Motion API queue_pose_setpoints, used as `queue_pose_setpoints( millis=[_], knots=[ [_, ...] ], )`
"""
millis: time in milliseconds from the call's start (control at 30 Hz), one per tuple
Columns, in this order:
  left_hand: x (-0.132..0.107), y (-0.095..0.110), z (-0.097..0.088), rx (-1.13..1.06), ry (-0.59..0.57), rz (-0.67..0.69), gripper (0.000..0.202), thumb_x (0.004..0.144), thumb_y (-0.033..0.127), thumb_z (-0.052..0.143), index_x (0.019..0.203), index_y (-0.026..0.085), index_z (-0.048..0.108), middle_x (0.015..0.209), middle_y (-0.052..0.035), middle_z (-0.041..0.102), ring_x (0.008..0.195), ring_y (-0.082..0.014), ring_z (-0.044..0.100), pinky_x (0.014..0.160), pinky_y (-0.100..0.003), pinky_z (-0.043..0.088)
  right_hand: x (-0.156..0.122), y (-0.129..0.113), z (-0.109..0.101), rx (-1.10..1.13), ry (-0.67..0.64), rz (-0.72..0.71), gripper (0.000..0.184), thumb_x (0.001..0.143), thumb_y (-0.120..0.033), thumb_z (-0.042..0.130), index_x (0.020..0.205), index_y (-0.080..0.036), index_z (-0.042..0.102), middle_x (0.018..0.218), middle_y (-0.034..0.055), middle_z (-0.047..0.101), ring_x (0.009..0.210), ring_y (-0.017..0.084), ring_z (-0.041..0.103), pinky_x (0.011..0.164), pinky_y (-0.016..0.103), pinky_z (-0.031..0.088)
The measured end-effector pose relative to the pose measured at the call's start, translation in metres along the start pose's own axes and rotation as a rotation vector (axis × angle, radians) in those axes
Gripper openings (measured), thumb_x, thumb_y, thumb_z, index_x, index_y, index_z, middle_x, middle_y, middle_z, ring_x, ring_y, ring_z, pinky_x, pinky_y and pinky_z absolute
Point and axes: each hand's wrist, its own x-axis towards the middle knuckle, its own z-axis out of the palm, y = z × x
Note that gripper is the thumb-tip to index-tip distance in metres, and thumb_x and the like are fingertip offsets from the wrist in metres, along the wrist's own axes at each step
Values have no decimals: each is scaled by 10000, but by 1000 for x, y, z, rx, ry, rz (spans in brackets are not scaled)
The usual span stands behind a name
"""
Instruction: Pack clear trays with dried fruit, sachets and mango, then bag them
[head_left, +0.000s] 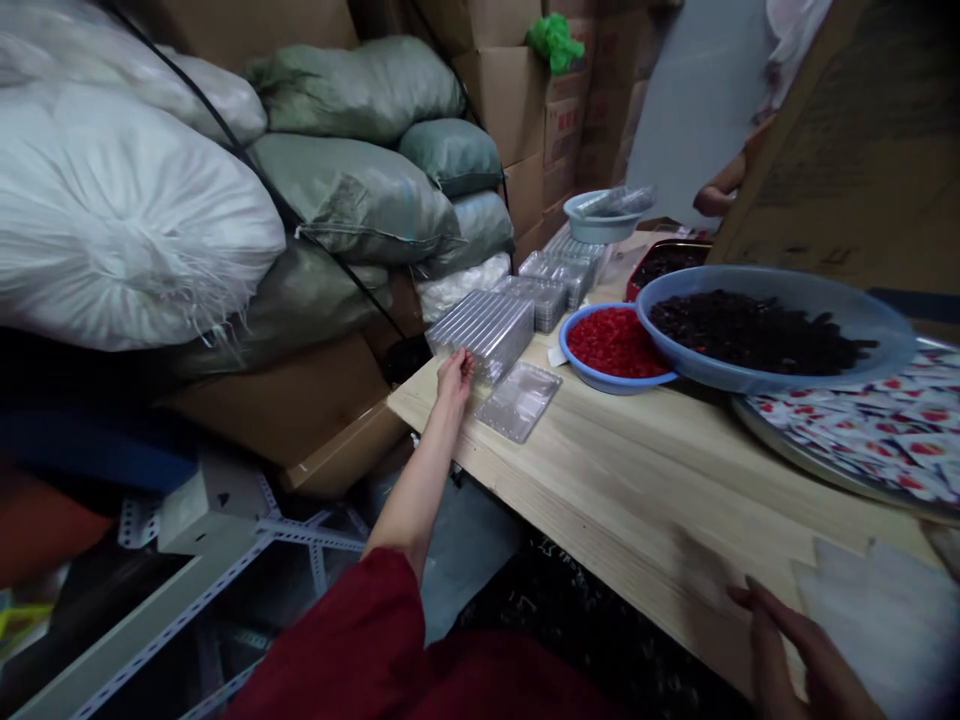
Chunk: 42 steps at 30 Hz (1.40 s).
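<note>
L hand (455,378) contacts the near end of a stack of transparent plastic blister trays (480,335) on the wooden bench (600,480); fingers curl against the stack's edge, but pinch vs. light contact cannot be told. R hand (806,655), blurred, is at the bench's near edge w/ fingers spread, not pressed together, just beside a pale sheet stack (870,620). Ref. the bench: a single transparent tray (519,402) lies flat just fwd of the L hand; more stacked trays (559,272) run along the bench's rear edge toward a pale blue bowl (600,222) holding transparent pcs. Mid-bench, a blue bowl of red pcs (600,380) sits touching a larger blue bowl of dark pcs (780,280), which overlaps a metal tray of printed sachets (847,440). A red tin of dark pcs (667,262) is at the bench's far end. Past it, a co-worker's hand (716,198) is at a grey board (697,100). Beyond the bench are filled sacks (352,195) and cartons (510,100).
</note>
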Motion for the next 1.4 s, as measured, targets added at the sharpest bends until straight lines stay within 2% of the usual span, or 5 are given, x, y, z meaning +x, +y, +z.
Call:
queue_pose_setpoints(
  millis=[233, 833, 1100, 1233, 1400],
  knots=[
    [3, -1, 0, -13, 0, 3, 111, 835, 177, 731, 901, 133, 652, 753, -6, 642, 649, -71, 584, 694, -191, 500, -3, -20, 9, 97, -135, 191, 461, 862, -602, 591, 1150, -257, 695, 1113, 78, 738, 1181, 363, 648, 1058, 497, 509],
    [-11, 4, -12, 27, -5, 90, 99, 724, 167, 688, 749, 131, 599, 657, 24, 584, 583, -56, 533, 605, -180, 440, -7, -3, 14, 132, -179, 199, 519, 835, -605, 634, 1168, -214, 707, 1101, 78, 748, 1148, 352, 667, 1146, 516, 418],
    [-135, 18, -15, -43, -252, 192, 191, 770, 251, 760, 846, 163, 609, 816, 21, 585, 722, -62, 568, 675, -171, 490, -5, -17, 32, 369, -234, 395, 612, 752, -624, 746, 1158, -167, 718, 1043, 112, 756, 1087, 321, 686, 1134, 505, 431],
    [-233, -33, 4, 37, -523, -59, 145, 838, 272, 727, 836, 166, 629, 796, 1, 587, 693, -85, 567, 648, -204, 491, 4, -50, 63, 898, -485, 529, 814, 854, -595, 689, 1546, -312, 368, 1366, 116, 627, 1064, 258, 696, 918, 459, 576],
    [-297, -97, -8, 237, -665, -453, 238, 861, 380, 722, 909, 159, 650, 894, -40, 638, 755, -124, 596, 724, -275, 528, 33, -43, 71, 935, -124, 553, 928, 749, -448, 830, 1524, -220, 371, 876, 1, 693, 619, 89, 582, 547, 201, 439]
  ],
)
